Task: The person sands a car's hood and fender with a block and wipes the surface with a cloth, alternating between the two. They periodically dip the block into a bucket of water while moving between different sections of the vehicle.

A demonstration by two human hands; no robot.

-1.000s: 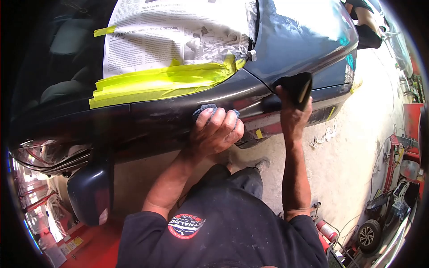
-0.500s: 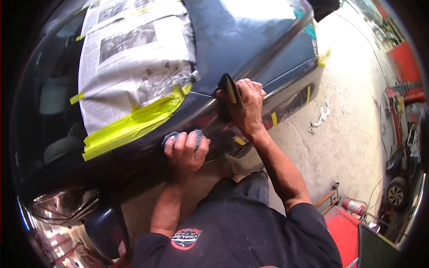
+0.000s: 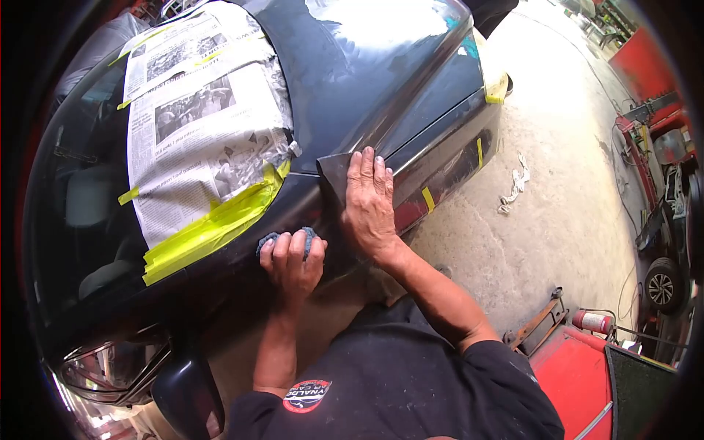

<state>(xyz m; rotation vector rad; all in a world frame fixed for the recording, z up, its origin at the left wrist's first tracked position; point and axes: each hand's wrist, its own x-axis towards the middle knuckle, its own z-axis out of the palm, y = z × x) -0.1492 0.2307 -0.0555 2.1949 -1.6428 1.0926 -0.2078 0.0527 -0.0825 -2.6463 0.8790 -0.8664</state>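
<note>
My left hand (image 3: 295, 265) is closed around a blue-grey cloth (image 3: 268, 242) and rests against the dark car body (image 3: 213, 257), below the rear window. To its right, my right hand (image 3: 370, 205) lies with its fingers stretched over a dark sheet (image 3: 334, 174), pressing it flat on the car's corner panel. Newspaper (image 3: 172, 154) covers part of the glass, held by yellow-green tape (image 3: 220, 233) along its lower edge. The bluish panel (image 3: 352, 81) beyond my right hand has a raised dark ridge.
A side mirror (image 3: 187, 396) stands out at the lower left. On the concrete floor (image 3: 557, 183) lies a crumpled white scrap (image 3: 515, 185). At the right are a red cart (image 3: 572, 374), a red-and-white can (image 3: 592, 321) and a wheel (image 3: 662, 288).
My right hand has moved left and down, and its fingers have gone from gripping the folded dark sheet to lying flat on it. The view has shifted slightly.
</note>
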